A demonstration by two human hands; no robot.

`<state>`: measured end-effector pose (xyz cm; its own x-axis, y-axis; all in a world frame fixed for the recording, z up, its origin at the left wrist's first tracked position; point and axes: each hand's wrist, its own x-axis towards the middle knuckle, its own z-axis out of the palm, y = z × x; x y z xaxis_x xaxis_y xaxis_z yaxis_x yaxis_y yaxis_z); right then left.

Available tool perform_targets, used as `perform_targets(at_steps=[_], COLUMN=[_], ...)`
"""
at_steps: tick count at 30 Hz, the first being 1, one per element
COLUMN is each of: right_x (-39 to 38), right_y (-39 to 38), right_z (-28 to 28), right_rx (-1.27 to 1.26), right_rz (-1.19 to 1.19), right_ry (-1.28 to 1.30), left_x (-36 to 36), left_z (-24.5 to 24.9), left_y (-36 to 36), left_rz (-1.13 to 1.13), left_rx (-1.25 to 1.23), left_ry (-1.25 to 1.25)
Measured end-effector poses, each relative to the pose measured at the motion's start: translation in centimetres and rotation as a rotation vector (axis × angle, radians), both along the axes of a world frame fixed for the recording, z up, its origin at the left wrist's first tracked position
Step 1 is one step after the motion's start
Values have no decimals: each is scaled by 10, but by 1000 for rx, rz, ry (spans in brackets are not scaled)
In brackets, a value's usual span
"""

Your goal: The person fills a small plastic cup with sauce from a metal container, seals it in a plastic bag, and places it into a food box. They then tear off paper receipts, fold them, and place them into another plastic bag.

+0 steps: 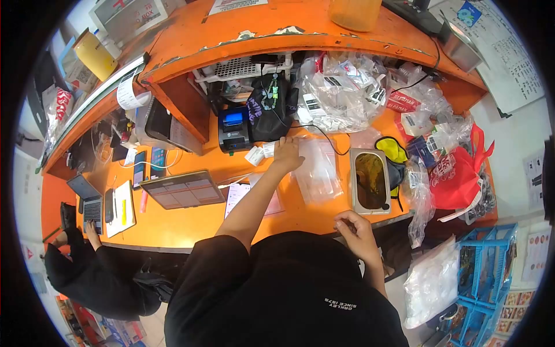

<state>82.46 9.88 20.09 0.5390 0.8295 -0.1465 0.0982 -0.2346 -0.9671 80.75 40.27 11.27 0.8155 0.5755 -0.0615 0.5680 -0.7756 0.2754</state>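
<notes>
My left hand (pixel 289 155) reaches forward over the orange counter, fingers stretched out. It lies at the left edge of some clear plastic bags (pixel 319 173), beside a small white paper label (pixel 255 155). Nothing shows gripped in it; what lies under the palm is hidden. Just beyond is a black label printer (pixel 235 137) with a blue top. My right hand (pixel 357 232) hovers by the counter's front edge, fingers loosely bent and apart, holding nothing visible. Nearest to it stands a rectangular metal pan (pixel 370 203) with a brownish, greenish bottom.
A tablet on a stand (pixel 184 189) and a phone (pixel 139 169) lie left. Crumpled plastic packaging (pixel 341 95) fills the back; a red bag (pixel 454 179) sits right. Another person's hand (pixel 92 234) is at a laptop (pixel 91 209). Blue crates (pixel 485 260) stand lower right.
</notes>
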Motion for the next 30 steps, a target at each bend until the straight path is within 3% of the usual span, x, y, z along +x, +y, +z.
perform_targets(at_steps=[4, 6, 7, 9, 11, 14, 19, 21, 24, 28, 30], right_x=[3, 7, 7, 6, 4, 1, 1, 2, 4, 4, 3], right_y=[-5, -7, -7, -5, -1, 7, 13, 12, 10, 8, 7], right_z=[11, 11, 9, 2, -3, 1, 9, 13, 12, 5, 0], right_rx=[-10, -31, -32, -19, -17, -16, -15, -33, -12, -33, -37], right_rz=[-40, -72, -70, -54, -21, 31, 60, 52, 50, 35, 31], right_ry=[23, 55, 62, 90, 76, 38, -17, 7, -2, 35, -25], left_x=[-25, -49, -59, -87, -99, -103, -77, -57, -34, -14, -10], left_z=[6, 6, 6, 17, 0, -11, 1, -5, -9, -15, -14], left_y=[19, 25, 17, -11, -20, -30, -35, -26, -14, -16, -19], left_rz=[-35, -103, -100, -67, -86, -172, -87, 49, 35, 25, 59], left_rx=[-28, -257, -258, 50, 110, 1, 9, 5, -48, 48, 11], left_ry=[66, 492, 499, 523, 522, 350, 283, -46, -238, -298, -135])
